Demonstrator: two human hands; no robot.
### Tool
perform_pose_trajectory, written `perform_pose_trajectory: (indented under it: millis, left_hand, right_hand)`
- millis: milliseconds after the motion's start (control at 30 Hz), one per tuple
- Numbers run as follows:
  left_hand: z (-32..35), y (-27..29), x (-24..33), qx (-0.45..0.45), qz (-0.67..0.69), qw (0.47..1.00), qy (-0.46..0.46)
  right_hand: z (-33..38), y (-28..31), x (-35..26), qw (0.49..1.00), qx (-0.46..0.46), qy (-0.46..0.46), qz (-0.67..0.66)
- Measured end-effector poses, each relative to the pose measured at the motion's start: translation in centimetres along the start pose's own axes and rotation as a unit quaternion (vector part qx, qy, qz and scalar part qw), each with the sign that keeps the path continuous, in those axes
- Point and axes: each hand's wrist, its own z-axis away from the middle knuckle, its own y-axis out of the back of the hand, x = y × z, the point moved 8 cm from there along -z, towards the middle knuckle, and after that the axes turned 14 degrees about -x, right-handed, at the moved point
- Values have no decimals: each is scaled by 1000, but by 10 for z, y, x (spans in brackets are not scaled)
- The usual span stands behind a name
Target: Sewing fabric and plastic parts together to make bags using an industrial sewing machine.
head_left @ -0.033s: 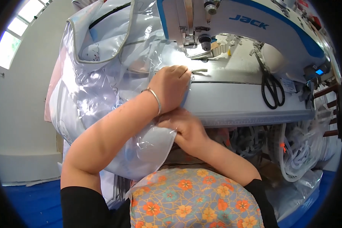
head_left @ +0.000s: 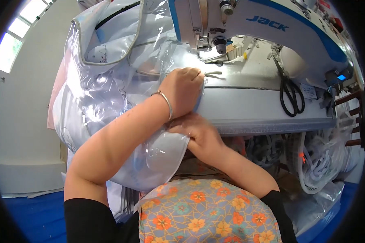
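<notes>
My left hand (head_left: 182, 91), a thin bangle on its wrist, is closed on the edge of a pale fabric piece covered in clear plastic (head_left: 158, 156). It lies just in front of the lit needle area of a sewing machine (head_left: 251, 36). Directly below it, my right hand (head_left: 202, 137) has its fingers curled on the same edge; they are partly blurred and tucked under the left wrist. A narrow grey-beige strip (head_left: 215, 74) sticks out beyond my left fingers on the machine bed. The fingertips of both hands are mostly hidden.
More pale fabric with clear plastic and grey piped edges (head_left: 109, 62) is heaped at left. Black-handled scissors (head_left: 290, 97) lie on the right of the table. A ruler-marked edge (head_left: 271, 127) runs along its front. Below right hangs a white basket (head_left: 308, 187) of scraps.
Very little differs. My right hand and the fabric corner beside it have shifted slightly; my left hand stays almost in place.
</notes>
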Motion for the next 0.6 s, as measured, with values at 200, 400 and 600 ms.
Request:
perform_pose_trajectory:
  millis: [200, 400, 600]
  left_hand:
    - [-14, 3, -19, -18, -23, 1000, 8]
    - [-13, 8, -21, 94, -22, 995, -18]
    - [-11, 9, -11, 63, -3, 998, -13]
  right_hand:
    - [-18, 22, 28, 976, -67, -96, -182]
    - [-8, 28, 0, 990, -17, 29, 138]
    - [6, 41, 8, 989, 13, -8, 150]
